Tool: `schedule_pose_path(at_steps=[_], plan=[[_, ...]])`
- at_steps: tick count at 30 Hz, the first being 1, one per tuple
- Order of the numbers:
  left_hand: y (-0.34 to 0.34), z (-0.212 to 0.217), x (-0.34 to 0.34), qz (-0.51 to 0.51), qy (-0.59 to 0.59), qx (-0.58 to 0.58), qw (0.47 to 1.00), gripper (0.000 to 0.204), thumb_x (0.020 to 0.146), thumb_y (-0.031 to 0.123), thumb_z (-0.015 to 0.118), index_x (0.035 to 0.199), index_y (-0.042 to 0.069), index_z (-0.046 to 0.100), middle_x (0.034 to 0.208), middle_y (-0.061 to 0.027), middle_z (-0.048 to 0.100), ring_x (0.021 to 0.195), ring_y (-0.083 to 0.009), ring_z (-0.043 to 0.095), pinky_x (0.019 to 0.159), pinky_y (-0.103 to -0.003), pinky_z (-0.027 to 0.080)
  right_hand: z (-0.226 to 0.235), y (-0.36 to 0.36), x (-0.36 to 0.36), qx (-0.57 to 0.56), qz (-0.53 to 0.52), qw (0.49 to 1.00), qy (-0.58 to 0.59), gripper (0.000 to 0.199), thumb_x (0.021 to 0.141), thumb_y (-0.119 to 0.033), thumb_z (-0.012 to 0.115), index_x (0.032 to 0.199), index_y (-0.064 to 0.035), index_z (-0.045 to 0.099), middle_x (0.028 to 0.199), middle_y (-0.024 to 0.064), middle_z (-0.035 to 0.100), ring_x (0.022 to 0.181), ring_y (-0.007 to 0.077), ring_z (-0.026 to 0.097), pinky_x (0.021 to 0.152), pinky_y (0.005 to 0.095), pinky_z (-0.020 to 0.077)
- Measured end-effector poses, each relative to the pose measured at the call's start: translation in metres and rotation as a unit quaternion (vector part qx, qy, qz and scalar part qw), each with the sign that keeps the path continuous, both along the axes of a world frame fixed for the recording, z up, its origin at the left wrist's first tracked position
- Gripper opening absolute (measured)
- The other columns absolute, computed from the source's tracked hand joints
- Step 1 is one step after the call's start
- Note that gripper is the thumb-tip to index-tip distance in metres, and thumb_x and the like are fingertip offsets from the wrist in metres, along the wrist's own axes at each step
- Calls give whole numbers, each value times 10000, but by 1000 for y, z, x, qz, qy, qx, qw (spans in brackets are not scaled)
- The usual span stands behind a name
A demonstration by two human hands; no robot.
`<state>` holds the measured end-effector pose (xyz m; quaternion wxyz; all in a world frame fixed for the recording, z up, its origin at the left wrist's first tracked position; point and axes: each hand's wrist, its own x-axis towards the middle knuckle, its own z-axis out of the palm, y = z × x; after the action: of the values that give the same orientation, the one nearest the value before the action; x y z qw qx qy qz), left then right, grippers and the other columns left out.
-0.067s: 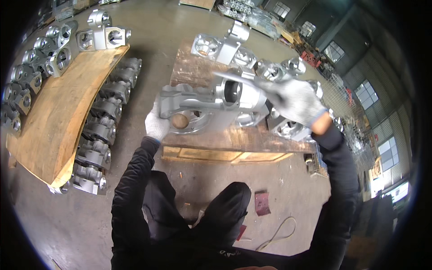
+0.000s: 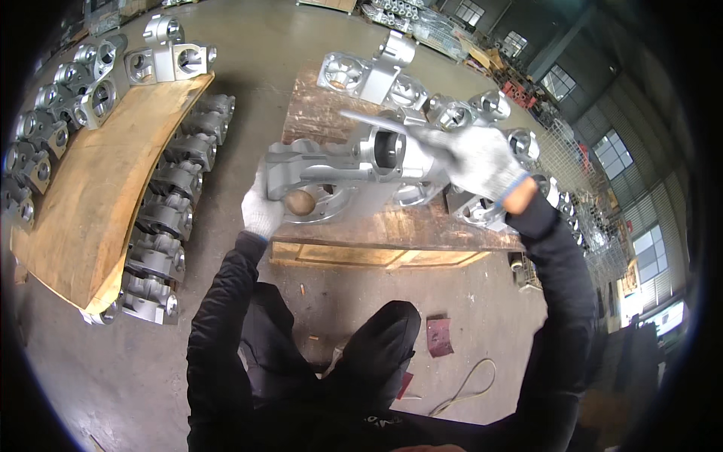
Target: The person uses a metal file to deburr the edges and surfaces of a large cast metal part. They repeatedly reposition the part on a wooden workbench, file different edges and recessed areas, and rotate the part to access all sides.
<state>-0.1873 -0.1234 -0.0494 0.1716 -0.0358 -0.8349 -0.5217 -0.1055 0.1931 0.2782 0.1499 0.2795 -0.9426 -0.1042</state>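
Observation:
A large silver-grey metal casting (image 2: 324, 167) with round bores lies on a worn wooden crate top (image 2: 316, 113) in front of me. My left hand (image 2: 261, 205), in a white glove, is wrapped round the casting's left end. My right hand (image 2: 486, 164), also gloved, is closed on a long flat file (image 2: 376, 121). The file is smeared by motion and points left over the casting's upper right part, near a dark square opening. Whether it touches the metal I cannot tell. My right fingers are blurred.
More castings (image 2: 374, 74) stand on the crate's far and right sides. At left, a curved plywood board (image 2: 98, 203) bears several castings, with others in a row beside it. On the floor lie a dark red sheet (image 2: 439, 336) and a looped cord (image 2: 482, 377).
My right hand and the file have shifted a little left and up across the casting. The left hand stays on the casting's end.

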Motion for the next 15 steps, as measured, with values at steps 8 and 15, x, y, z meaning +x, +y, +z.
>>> schedule_pose_path(at_steps=[8,15], plan=[[-1,10,17,1,40,29,999,911,837,23,724,1647,147,327,1207,-269,722,1116,-385,729,929,-415,570,5,2,8,222,38,954,198,484,1002,-185,587,1453,-354,630,640,13,495,502,177,532,455,341,440],[-16,2,-3,-69,66,65,993,857,853,53,729,1625,137,368,1185,-243,728,1128,-381,718,939,-401,562,8,-16,18,212,-5,962,173,523,979,-236,614,1486,-365,599,623,20,529,493,179,546,433,350,433]])
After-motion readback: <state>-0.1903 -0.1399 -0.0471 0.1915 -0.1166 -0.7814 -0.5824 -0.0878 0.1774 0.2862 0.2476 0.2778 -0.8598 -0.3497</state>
